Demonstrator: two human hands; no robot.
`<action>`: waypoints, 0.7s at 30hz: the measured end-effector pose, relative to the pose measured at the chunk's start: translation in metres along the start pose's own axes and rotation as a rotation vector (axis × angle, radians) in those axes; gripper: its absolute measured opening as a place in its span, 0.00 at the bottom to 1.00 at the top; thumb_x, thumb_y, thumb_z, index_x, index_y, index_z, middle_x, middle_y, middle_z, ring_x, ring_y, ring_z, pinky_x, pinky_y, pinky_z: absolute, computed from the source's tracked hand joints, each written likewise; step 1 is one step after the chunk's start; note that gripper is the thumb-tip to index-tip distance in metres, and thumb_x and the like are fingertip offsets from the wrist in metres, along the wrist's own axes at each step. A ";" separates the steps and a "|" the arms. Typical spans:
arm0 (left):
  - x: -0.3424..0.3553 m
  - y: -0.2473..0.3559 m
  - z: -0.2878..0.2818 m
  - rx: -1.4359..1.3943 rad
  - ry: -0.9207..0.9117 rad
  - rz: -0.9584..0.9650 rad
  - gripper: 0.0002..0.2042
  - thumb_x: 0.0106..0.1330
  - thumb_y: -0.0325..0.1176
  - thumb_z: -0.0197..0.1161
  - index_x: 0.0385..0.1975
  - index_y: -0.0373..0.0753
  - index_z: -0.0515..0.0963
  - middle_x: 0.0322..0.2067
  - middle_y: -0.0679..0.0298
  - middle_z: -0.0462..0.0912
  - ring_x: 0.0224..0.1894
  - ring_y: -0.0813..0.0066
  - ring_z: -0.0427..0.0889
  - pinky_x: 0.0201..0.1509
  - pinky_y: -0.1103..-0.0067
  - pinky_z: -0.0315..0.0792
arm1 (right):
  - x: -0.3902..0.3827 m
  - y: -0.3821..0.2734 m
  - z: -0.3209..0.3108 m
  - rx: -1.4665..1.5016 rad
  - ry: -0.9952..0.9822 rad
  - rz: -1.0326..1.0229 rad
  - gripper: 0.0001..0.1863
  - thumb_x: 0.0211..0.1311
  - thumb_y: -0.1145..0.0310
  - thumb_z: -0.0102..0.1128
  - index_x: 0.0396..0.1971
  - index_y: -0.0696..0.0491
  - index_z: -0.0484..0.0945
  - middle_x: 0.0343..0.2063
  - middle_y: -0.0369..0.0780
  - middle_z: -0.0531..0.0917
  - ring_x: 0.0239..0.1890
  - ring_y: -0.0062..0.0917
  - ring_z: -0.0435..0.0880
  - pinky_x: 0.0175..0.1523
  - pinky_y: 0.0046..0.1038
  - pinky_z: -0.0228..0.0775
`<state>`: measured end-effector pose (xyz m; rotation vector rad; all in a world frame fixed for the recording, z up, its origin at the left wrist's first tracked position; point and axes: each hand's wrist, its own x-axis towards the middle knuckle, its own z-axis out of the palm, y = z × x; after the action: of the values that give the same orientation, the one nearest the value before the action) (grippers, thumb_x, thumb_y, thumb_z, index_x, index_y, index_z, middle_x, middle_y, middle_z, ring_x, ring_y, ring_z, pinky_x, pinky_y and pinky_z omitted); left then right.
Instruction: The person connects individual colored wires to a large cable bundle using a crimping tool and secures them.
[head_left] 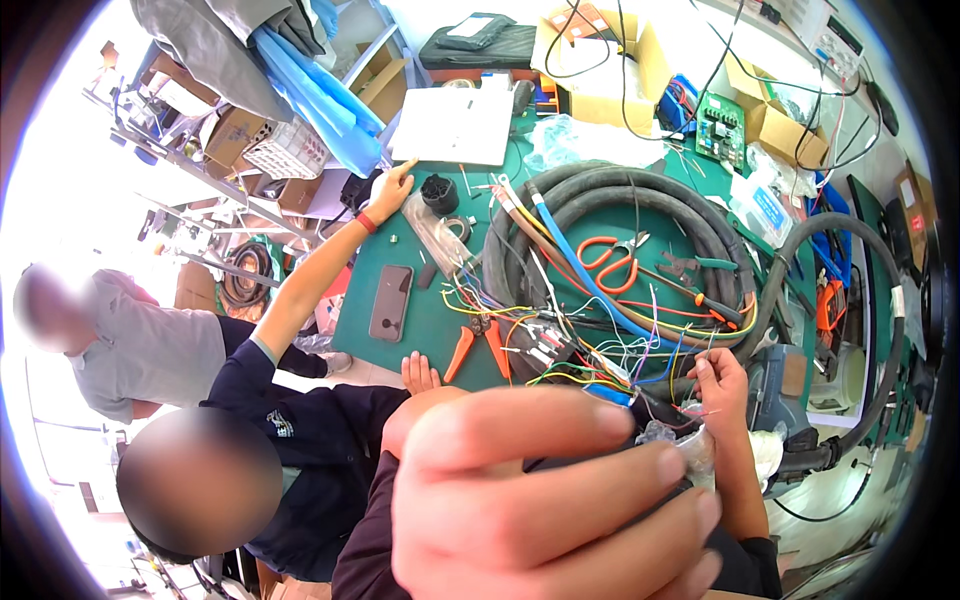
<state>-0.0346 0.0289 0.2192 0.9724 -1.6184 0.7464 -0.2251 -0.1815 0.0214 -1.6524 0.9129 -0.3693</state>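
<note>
Wires are fanning across the green table. Our right hand is working their right edge, fingertips nearly together; clamped or not, can't tell. Left hand is hanging curled, hold unclear. We're best taking single strands, untugged.

Narrow lane between phone and orange-handled tool, wire bundle and cable coil as obstacles rightward.

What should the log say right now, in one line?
left hand: raised near camera | right hand: at loose wires | phone: on green table
</note>
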 end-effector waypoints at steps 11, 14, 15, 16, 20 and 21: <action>-0.019 -0.024 0.020 -0.169 -0.112 -0.181 0.09 0.53 0.25 0.61 0.35 0.34 0.80 0.33 0.58 0.82 0.32 0.69 0.80 0.36 0.77 0.73 | 0.001 -0.003 0.002 0.005 0.042 0.066 0.07 0.66 0.69 0.54 0.34 0.57 0.74 0.23 0.34 0.79 0.21 0.10 0.69 0.26 0.15 0.61; -0.043 -0.025 0.026 -0.221 -0.203 -0.336 0.10 0.52 0.23 0.62 0.36 0.34 0.79 0.33 0.58 0.81 0.32 0.68 0.79 0.36 0.76 0.72 | 0.005 0.001 0.002 0.030 0.015 0.068 0.06 0.66 0.69 0.54 0.34 0.57 0.74 0.23 0.33 0.79 0.21 0.10 0.69 0.26 0.15 0.61; -0.051 -0.022 0.029 -0.243 -0.234 -0.409 0.11 0.51 0.23 0.62 0.36 0.35 0.79 0.33 0.59 0.81 0.32 0.68 0.79 0.36 0.76 0.72 | 0.005 0.001 0.003 0.024 0.004 0.065 0.06 0.66 0.70 0.54 0.34 0.57 0.74 0.23 0.33 0.79 0.21 0.10 0.69 0.26 0.15 0.61; -0.061 -0.021 0.032 -0.266 -0.262 -0.480 0.12 0.51 0.22 0.62 0.37 0.35 0.79 0.33 0.59 0.81 0.32 0.68 0.79 0.36 0.75 0.71 | 0.005 0.000 0.003 0.015 -0.004 0.059 0.06 0.66 0.70 0.53 0.34 0.57 0.74 0.23 0.33 0.79 0.21 0.10 0.69 0.27 0.15 0.61; -0.103 -0.019 0.050 -0.282 -0.417 -0.708 0.13 0.52 0.21 0.61 0.39 0.36 0.78 0.32 0.61 0.79 0.33 0.65 0.78 0.38 0.73 0.70 | 0.007 -0.001 0.003 -0.004 -0.006 0.079 0.06 0.65 0.70 0.53 0.34 0.57 0.74 0.23 0.33 0.79 0.21 0.10 0.69 0.27 0.15 0.61; -0.113 -0.019 0.055 -0.272 -0.434 -0.739 0.13 0.53 0.20 0.60 0.39 0.36 0.77 0.32 0.61 0.79 0.33 0.64 0.78 0.38 0.73 0.71 | 0.007 0.000 0.003 0.005 -0.004 0.088 0.06 0.65 0.70 0.53 0.34 0.57 0.74 0.23 0.33 0.79 0.21 0.10 0.69 0.27 0.15 0.61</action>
<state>-0.0305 -0.0017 0.0959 1.4625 -1.4919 -0.1971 -0.2182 -0.1843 0.0190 -1.6025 0.9775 -0.3077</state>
